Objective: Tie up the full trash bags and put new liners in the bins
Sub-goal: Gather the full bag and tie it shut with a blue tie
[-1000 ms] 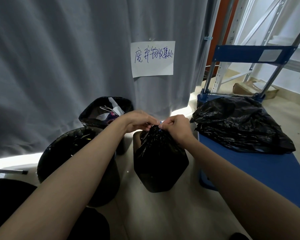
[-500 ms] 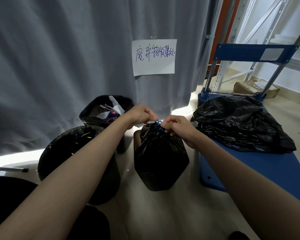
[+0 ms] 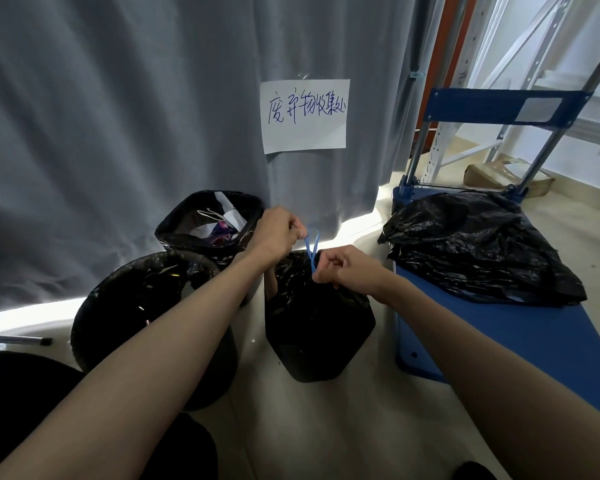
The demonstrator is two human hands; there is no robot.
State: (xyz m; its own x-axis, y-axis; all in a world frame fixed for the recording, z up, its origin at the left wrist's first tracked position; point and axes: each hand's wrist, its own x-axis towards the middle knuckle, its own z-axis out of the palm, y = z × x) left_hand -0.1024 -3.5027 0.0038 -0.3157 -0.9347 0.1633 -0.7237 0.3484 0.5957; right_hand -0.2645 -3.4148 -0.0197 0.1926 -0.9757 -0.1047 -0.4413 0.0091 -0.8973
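Note:
A full black trash bag stands on the floor in the middle, its neck gathered. A blue drawstring rises from the neck in a crossed loop. My left hand pinches the loop's upper end, above and left of the bag. My right hand grips the string's lower end at the bag's neck. A bin with a black liner stands to the left. Behind it a second lined bin holds paper and other trash.
A blue platform cart stands at the right with a filled black bag lying on it. A grey curtain with a handwritten paper sign hangs behind. Metal shelving and a cardboard piece are at the far right.
My hands have drawn apart: the left rose up and left, the right dropped to the bag's neck. The blue drawstring loop now shows stretched between them.

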